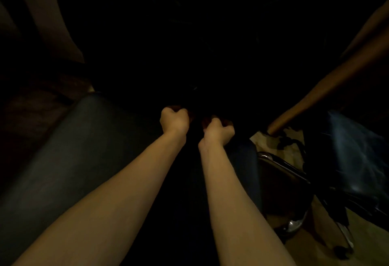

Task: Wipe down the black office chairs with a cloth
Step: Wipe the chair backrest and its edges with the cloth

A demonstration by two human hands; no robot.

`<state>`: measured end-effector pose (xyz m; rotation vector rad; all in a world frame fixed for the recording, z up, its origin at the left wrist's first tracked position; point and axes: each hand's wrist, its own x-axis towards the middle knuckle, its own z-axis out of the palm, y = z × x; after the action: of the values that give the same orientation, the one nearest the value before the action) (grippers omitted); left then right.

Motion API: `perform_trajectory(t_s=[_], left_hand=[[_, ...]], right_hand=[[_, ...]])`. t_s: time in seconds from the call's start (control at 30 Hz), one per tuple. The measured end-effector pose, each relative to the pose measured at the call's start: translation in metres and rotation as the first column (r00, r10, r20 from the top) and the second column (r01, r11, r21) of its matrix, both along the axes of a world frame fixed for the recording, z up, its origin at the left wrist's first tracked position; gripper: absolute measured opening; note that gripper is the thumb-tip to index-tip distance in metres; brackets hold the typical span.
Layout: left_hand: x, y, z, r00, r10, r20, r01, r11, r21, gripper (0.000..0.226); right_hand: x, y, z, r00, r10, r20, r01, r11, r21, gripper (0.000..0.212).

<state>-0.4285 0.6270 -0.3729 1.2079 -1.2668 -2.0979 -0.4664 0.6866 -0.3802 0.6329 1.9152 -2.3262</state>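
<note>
The scene is very dark. My left hand (174, 120) and my right hand (217, 129) are side by side at the centre, both with fingers curled tight. A dark reddish cloth (226, 122) peeks out at the fingertips of both hands; most of it is lost in shadow. The hands are over a black office chair whose padded leather surface (73, 150) runs down the left under my left forearm. What the hands press against is hidden in the dark.
A second glossy black chair (349, 160) with a chrome frame (280, 163) stands at the right on a tan floor (291, 150). A wooden table edge (336, 80) slants above it. A pale panel (52, 23) rises at the upper left.
</note>
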Motion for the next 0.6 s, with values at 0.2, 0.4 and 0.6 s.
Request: perform_trajectory(t_s=[0.2, 0.4, 0.6], left_hand=[[0.038, -0.066, 0.004, 0.978, 0.207, -0.021, -0.207, 0.978, 0.030, 0.021], [0.079, -0.114, 0.004, 0.942, 0.330, -0.059, -0.324, 0.941, 0.092, 0.019], [0.120, -0.147, 0.002, 0.896, 0.430, -0.112, -0.418, 0.901, 0.113, 0.022]], right_hand=[[0.031, -0.066, -0.001, 0.983, 0.185, 0.010, -0.185, 0.983, -0.014, 0.026], [0.066, -0.121, -0.002, 0.951, 0.305, 0.054, -0.301, 0.952, -0.059, 0.028], [0.101, -0.164, -0.001, 0.936, 0.342, 0.087, -0.329, 0.935, -0.132, 0.020]])
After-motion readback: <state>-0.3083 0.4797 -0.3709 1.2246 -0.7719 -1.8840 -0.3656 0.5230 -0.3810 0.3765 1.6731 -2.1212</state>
